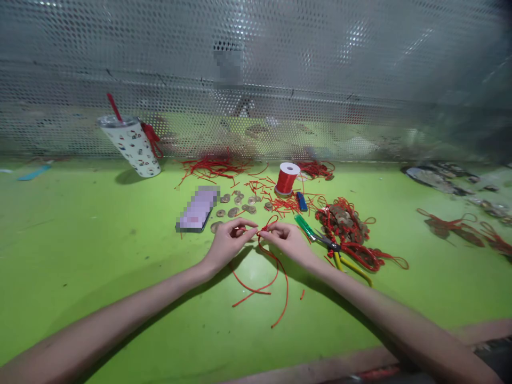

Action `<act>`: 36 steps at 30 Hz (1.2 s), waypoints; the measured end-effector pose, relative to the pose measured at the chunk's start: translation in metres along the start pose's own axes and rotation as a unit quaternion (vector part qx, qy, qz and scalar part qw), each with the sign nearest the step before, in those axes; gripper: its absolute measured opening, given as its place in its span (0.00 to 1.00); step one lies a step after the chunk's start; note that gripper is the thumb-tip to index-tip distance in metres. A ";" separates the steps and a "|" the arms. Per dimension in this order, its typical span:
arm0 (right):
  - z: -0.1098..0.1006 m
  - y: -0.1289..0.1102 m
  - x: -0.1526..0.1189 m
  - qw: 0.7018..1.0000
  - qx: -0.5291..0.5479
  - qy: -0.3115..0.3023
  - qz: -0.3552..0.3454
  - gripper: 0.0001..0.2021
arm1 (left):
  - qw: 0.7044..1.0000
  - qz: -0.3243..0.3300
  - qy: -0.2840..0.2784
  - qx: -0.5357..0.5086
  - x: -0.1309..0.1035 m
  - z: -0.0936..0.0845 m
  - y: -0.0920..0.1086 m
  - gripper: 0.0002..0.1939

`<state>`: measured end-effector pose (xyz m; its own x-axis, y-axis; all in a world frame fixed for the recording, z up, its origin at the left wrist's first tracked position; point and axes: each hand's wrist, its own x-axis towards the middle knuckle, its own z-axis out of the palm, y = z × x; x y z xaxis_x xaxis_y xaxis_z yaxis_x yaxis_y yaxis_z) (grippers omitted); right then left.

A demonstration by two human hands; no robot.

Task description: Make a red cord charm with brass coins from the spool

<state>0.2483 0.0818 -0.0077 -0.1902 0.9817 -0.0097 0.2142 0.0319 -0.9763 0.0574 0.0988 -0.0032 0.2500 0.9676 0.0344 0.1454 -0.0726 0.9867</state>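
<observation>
Near the middle of the green table, my left hand point(230, 240) and my right hand point(288, 240) meet, each pinching red cord point(276, 261) between thumb and fingertips. A loop of the cord stands above the fingers, and several loose ends trail onto the table below. Whether a knot sits between the fingertips is too small to tell. Just beyond my left hand lie brass-coloured coins point(233, 212) with holes. Close to my right hand are a green-handled tool point(305, 228), red-handled scissors point(362, 256) and yellow-handled pliers point(352, 266).
A phone point(198, 209) lies left of the coins; a patterned tumbler point(134, 146) stands farther back. Beyond my hands are a spool of red thread point(285, 181), a blue lighter point(301, 201) and cord scraps point(212, 166). Corded coins point(343, 220) are piled right. A perforated metal screen point(256, 106) closes the back.
</observation>
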 end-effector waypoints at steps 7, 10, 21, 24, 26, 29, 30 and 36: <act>-0.002 0.004 0.004 0.999 -0.019 0.036 -0.018 0.17 | 0.960 0.141 0.014 0.242 0.003 -0.007 -0.003 0.11; -0.002 0.001 0.001 0.996 -0.074 0.036 -0.031 0.16 | 0.919 0.224 0.043 0.323 0.001 -0.007 0.001 0.08; 0.000 0.003 -0.004 0.998 -0.041 0.001 -0.040 0.17 | 0.991 0.007 -0.124 0.053 -0.001 0.004 -0.004 0.14; -0.001 0.004 -0.003 0.998 -0.033 0.006 -0.048 0.15 | 0.993 -0.012 -0.111 0.029 0.003 0.002 -0.005 0.16; -0.001 0.004 -0.003 0.998 -0.031 0.014 -0.058 0.14 | 0.993 -0.024 -0.112 0.005 0.004 0.001 -0.005 0.16; 0.000 0.005 -0.004 0.997 -0.028 0.026 -0.064 0.14 | 0.993 -0.024 -0.119 -0.015 0.005 0.000 -0.005 0.15; 0.000 0.005 -0.004 0.997 -0.025 0.031 -0.065 0.13 | 0.992 -0.023 -0.121 -0.013 0.005 0.001 -0.005 0.14; 0.002 0.007 -0.005 0.994 0.001 0.080 -0.071 0.14 | 0.991 -0.022 -0.134 0.001 0.003 0.002 -0.005 0.15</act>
<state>0.2489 0.0763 -0.0147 -0.0629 0.9847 0.1623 0.1949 0.1716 -0.9657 0.0599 0.1019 -0.0080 0.4888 0.8709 -0.0515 0.1640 -0.0337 0.9859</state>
